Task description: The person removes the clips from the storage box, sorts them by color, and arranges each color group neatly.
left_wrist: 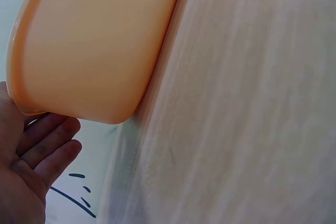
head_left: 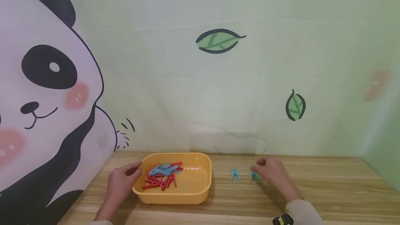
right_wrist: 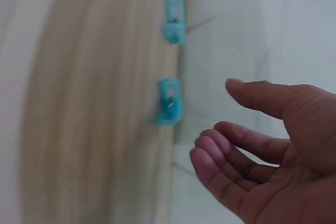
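My left hand [head_left: 120, 180] holds the left end of a yellow plastic basin [head_left: 175, 199] at its rim. In the left wrist view its fingers [left_wrist: 58, 145] bend in beneath the basin's rim. Red clothespins [head_left: 153, 181] and blue clothespins [head_left: 164, 170] lie in a heap at the basin's left side. On the table right of it, a blue clothespin [head_left: 235, 175] stands with its legs down. My right hand [head_left: 275, 174] hovers by a second standing blue clothespin [head_left: 254, 176], partly covering it in the head view. Thumb and fingers are apart with nothing between them in the right wrist view.
The wood-grain table [head_left: 337, 186] runs back to a pale green wall cloth [head_left: 250, 89] printed with leaves and a large panda [head_left: 47, 96]. A dark watch [head_left: 283, 219] sits on the right wrist, below a light sleeve [head_left: 303, 213].
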The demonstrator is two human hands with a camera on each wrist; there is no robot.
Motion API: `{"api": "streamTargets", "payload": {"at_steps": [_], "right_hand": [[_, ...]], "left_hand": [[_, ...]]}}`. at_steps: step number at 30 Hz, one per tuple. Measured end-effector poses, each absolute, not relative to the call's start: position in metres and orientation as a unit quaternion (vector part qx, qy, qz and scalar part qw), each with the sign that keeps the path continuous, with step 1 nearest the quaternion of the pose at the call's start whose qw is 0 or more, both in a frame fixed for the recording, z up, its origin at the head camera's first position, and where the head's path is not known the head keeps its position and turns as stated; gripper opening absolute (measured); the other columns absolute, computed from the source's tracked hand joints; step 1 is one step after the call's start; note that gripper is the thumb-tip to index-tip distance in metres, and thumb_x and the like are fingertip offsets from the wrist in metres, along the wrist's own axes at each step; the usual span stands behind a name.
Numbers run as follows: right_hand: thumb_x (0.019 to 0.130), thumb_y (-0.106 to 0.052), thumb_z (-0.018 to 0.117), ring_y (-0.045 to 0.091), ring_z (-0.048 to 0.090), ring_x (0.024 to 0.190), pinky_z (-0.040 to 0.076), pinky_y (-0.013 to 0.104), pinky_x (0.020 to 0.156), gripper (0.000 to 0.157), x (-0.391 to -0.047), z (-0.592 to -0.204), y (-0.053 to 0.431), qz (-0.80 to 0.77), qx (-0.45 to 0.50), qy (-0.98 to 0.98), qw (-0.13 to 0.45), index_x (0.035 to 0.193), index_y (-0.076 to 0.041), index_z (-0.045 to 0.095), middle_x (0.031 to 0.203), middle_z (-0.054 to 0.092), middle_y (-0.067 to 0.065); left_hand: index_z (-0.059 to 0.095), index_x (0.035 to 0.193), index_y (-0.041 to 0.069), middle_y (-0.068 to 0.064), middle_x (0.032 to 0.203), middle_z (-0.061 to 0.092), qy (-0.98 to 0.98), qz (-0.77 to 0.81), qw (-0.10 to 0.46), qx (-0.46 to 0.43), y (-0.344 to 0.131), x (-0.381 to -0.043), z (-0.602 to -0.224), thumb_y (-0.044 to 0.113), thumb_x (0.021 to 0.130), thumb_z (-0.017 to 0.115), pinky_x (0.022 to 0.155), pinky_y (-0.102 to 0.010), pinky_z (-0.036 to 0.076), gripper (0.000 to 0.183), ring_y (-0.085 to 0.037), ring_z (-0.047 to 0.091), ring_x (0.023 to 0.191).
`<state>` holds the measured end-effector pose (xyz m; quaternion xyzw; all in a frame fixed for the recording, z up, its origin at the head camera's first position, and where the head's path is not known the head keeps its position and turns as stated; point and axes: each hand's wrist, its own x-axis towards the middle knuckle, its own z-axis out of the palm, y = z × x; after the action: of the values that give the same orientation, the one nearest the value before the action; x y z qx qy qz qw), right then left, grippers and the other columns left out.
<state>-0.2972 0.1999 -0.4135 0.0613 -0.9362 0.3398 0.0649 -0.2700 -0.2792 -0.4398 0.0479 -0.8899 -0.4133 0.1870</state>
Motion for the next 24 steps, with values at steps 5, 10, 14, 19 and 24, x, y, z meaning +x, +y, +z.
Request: {"api": "streamTargets", "payload": {"at_steps": [5,10,14,19,24], "right_hand": [[0.097,-0.021,0.078,0.032,0.070,0.099,0.061,0.050,0.085,0.031,-0.292,-0.399,0.181,0.358,0.087,-0.924,0.100,0.112,0.005,0.070,0.103,0.073,0.012],[0.096,-0.017,0.079,0.028,0.070,0.099,0.062,0.048,0.087,0.025,-0.285,-0.387,0.147,0.396,0.120,-0.901,0.128,0.112,0.001,0.072,0.106,0.073,0.011],[0.095,-0.011,0.081,0.025,0.071,0.099,0.062,0.045,0.089,0.020,-0.280,-0.385,0.120,0.436,0.148,-0.876,0.140,0.112,-0.003,0.073,0.107,0.074,0.010],[0.093,-0.008,0.083,0.020,0.071,0.092,0.063,0.038,0.084,0.017,-0.280,-0.387,0.090,0.460,0.197,-0.852,0.151,0.107,-0.004,0.073,0.100,0.073,0.005],[0.092,-0.009,0.083,0.022,0.071,0.092,0.064,0.036,0.083,0.018,-0.285,-0.389,0.063,0.453,0.255,-0.843,0.141,0.105,-0.003,0.073,0.100,0.072,0.006]], "left_hand": [[0.074,0.127,-0.005,-0.023,0.123,0.074,-0.889,-0.417,0.184,0.047,-0.279,-0.269,-0.439,0.009,0.100,0.073,0.098,-0.050,0.058,0.030,-0.042,0.069,0.119],[0.074,0.126,-0.004,-0.022,0.122,0.075,-0.886,-0.421,0.188,0.048,-0.279,-0.268,-0.438,0.009,0.099,0.073,0.098,-0.049,0.059,0.030,-0.041,0.070,0.118],[0.074,0.126,-0.004,-0.022,0.122,0.075,-0.884,-0.425,0.188,0.046,-0.280,-0.270,-0.440,0.009,0.099,0.073,0.097,-0.047,0.059,0.030,-0.040,0.071,0.118],[0.074,0.127,-0.003,-0.022,0.124,0.074,-0.884,-0.426,0.185,0.047,-0.280,-0.269,-0.440,0.009,0.100,0.073,0.098,-0.049,0.059,0.030,-0.041,0.070,0.119],[0.074,0.128,-0.002,-0.021,0.125,0.074,-0.884,-0.426,0.182,0.055,-0.280,-0.270,-0.440,0.010,0.101,0.072,0.098,-0.048,0.059,0.030,-0.040,0.070,0.119]]}}
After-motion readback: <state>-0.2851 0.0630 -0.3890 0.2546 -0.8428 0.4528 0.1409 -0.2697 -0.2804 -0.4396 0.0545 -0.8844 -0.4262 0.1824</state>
